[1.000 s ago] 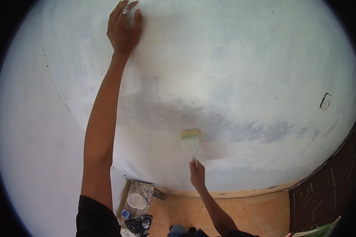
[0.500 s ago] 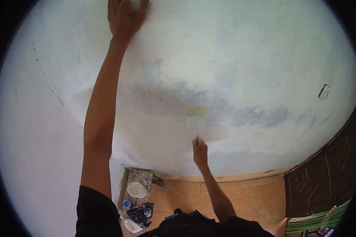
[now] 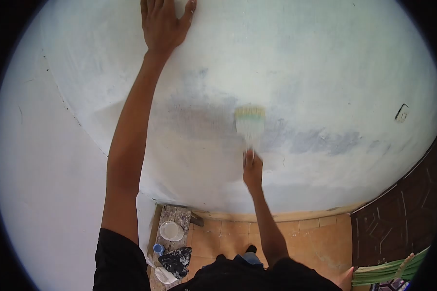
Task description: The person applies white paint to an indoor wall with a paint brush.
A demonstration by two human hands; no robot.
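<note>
A wide paintbrush (image 3: 250, 123) is gripped by its handle in my right hand (image 3: 253, 169), with the bristles pointing up against the wall. Motion blurs the brush a little. The wall (image 3: 315, 72) is whitish, with uneven grey patches (image 3: 325, 140) around and to the right of the brush. High up on the left, my left hand (image 3: 165, 24) lies flat on the wall, fingers spread and thumb out. Its fingertips run past the top of the view.
At lower left a paint-spattered bench (image 3: 182, 213) bears a white round container (image 3: 171, 231), a blue cup (image 3: 158, 249) and a black plastic bag (image 3: 176, 262). A wall socket (image 3: 402, 113) sits at right, above a dark door (image 3: 398, 223). Green cloth (image 3: 388, 272) hangs at lower right.
My right hand has moved the brush up the wall and slightly right. My left hand appears a little lower and further right, as the whole view has shifted slightly. A dark foot now shows below.
</note>
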